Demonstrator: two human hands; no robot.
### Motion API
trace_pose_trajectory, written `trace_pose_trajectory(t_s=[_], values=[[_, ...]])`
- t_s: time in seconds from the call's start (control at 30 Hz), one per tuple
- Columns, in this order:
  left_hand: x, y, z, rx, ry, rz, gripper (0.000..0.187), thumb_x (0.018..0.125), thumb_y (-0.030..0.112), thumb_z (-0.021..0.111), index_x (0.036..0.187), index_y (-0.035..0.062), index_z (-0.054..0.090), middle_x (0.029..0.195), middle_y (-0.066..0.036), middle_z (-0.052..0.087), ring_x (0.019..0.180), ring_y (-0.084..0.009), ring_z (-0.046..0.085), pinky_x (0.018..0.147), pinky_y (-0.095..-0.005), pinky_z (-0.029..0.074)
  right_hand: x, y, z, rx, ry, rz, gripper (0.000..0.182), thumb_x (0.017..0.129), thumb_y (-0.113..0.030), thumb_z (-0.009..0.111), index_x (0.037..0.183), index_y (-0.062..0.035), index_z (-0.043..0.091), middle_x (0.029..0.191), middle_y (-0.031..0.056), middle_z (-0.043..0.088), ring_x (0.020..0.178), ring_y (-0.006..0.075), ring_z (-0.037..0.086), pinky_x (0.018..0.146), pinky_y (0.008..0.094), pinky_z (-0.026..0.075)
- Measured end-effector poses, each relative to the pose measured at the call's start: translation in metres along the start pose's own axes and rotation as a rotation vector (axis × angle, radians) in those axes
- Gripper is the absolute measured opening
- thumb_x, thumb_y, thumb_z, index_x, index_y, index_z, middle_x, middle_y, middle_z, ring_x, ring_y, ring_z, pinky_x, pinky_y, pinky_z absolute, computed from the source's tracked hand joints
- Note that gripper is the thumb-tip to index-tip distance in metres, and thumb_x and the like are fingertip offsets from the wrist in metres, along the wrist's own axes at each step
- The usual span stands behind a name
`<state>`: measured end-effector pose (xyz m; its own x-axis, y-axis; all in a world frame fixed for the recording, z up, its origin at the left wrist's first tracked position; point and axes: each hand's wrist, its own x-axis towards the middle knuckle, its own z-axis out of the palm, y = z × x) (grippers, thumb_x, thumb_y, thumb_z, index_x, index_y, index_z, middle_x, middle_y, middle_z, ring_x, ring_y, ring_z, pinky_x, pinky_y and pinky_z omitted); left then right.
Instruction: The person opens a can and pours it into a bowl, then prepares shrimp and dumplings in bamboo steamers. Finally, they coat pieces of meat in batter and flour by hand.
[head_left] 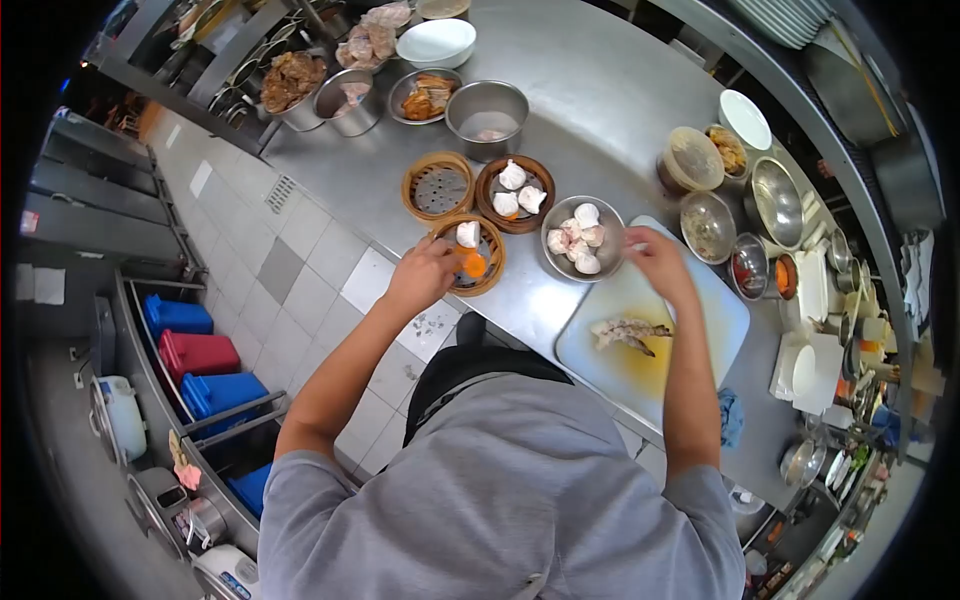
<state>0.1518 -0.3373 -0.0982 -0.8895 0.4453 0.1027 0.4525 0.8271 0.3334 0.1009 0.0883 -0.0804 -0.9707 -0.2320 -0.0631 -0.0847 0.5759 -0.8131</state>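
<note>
My left hand [428, 270] is over the nearest bamboo steamer [490, 285], fingers pinched at the edge of a round orange slice [474, 264] that looks like carrot. A white dumpling [468, 234] sits in the same steamer. Behind it, another steamer [547, 178] has several white dumplings [511, 176], with a bit of orange showing under one. The third steamer [410, 190] shows its perforated base. My right hand [660, 262] has its fingers curled at the right rim of a metal bowl [552, 262] with several pale, round dumplings [586, 215].
Right of the bowl, a cutting board [715, 300] bears a grey shrimp-like piece [625, 332] and yellow liquid. Metal bowls [706, 226] and tubs [690, 160] line the counter's right side. A deep metal pot [487, 120] and food containers [352, 115] stand at the back.
</note>
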Motion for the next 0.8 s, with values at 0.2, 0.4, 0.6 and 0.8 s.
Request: trace_pose_trajectory(t_s=[0.2,0.4,0.6,0.8], values=[[0.002,-0.004,0.005,0.06,-0.069,0.112,0.035,0.074,0.011,0.068,0.108,0.0176,0.072,0.111,-0.006,0.059,0.104,-0.025,0.057,0.087,-0.0383,0.05,0.025,-0.058,0.064,-0.742,-0.272,0.225,0.044,0.077,-0.024,0.077,0.115,-0.0069,0.064,0.105,0.0153,0.069,0.099,0.0331,0.067,0.083,0.044,0.053],[-0.002,-0.022,-0.002,-0.206,-0.05,0.188,0.034,0.076,0.005,0.066,0.109,0.0118,0.071,0.115,-0.008,0.06,0.104,-0.0285,0.057,0.09,-0.039,0.048,0.038,-0.04,0.094,-0.826,-0.217,0.369,0.049,0.071,-0.028,0.076,0.11,-0.0047,0.06,0.102,0.0183,0.07,0.095,0.0338,0.069,0.081,0.0426,0.054],[-0.014,-0.047,-0.017,-0.349,0.189,0.011,0.029,0.078,0.0,0.065,0.107,0.0046,0.067,0.114,-0.012,0.062,0.106,-0.0325,0.055,0.094,-0.0414,0.046,0.023,-0.107,0.099,-0.32,-0.267,0.048,0.043,0.071,-0.022,0.073,0.108,-0.0062,0.057,0.099,0.0176,0.069,0.093,0.0358,0.067,0.08,0.0435,0.053],[-0.014,-0.052,-0.015,-0.407,0.196,0.024,0.028,0.077,0.002,0.07,0.105,0.0049,0.064,0.119,-0.012,0.061,0.114,-0.0344,0.052,0.097,-0.0418,0.044,0.027,-0.135,0.227,-0.259,-0.074,-0.314,0.034,0.074,-0.015,0.074,0.102,-0.0067,0.056,0.101,0.0145,0.061,0.099,0.0349,0.062,0.082,0.0437,0.051]])
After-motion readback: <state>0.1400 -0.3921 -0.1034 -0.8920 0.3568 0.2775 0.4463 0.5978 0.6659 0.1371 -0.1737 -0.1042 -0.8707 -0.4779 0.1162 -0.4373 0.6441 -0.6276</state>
